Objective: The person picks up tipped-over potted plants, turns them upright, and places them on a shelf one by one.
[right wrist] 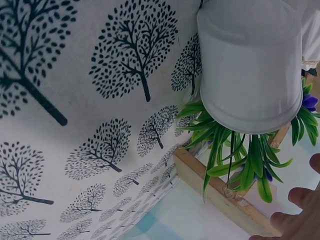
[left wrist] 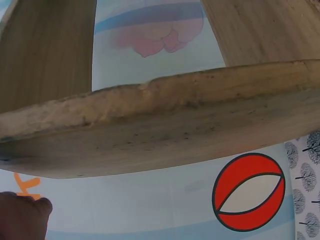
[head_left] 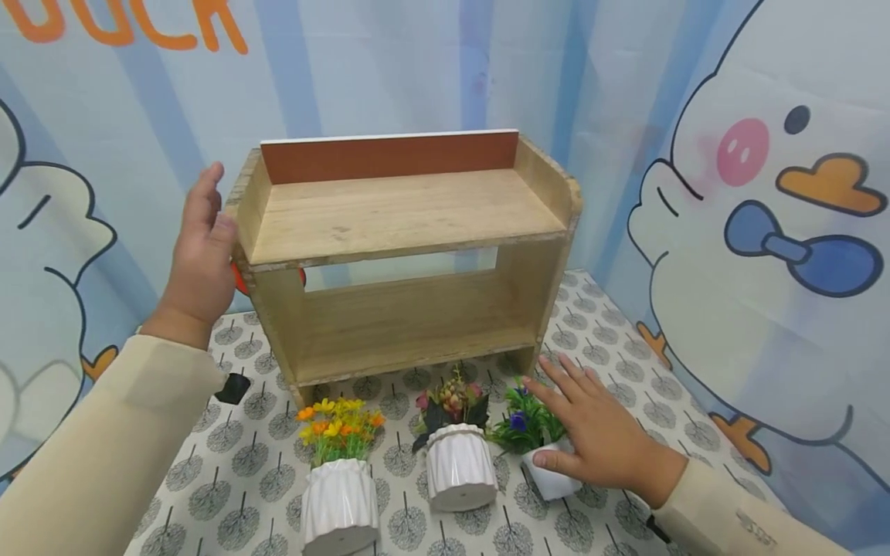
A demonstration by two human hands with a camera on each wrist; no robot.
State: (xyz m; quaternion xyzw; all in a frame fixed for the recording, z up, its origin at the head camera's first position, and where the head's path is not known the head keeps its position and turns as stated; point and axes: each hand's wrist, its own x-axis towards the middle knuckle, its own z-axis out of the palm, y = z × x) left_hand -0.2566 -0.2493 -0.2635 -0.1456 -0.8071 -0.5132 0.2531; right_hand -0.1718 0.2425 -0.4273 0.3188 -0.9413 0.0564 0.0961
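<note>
1. A wooden shelf point(head_left: 410, 255) stands on the tree-print cloth point(head_left: 612, 324) against the cartoon backdrop point(head_left: 765, 193).
2. The left hand point(head_left: 203, 259) lies flat against the shelf's left side panel, fingers straight and relaxed, gripping nothing.
3. The right hand point(head_left: 598, 432) hovers over the purple plant point(head_left: 528, 425), fingers spread and straight; the thumb looks to touch the white pot's rim, though I cannot tell for sure.
4. The purple plant stands on the cloth in front of the shelf's right leg, the rightmost of three pots.
5. The pink plant point(head_left: 455, 455) stands just left of it, in a ribbed white pot.
6. The yellow plant point(head_left: 339, 471) stands further left, nearest the camera.
7. A small black object point(head_left: 232, 388) lies on the cloth near the left sleeve.
</note>
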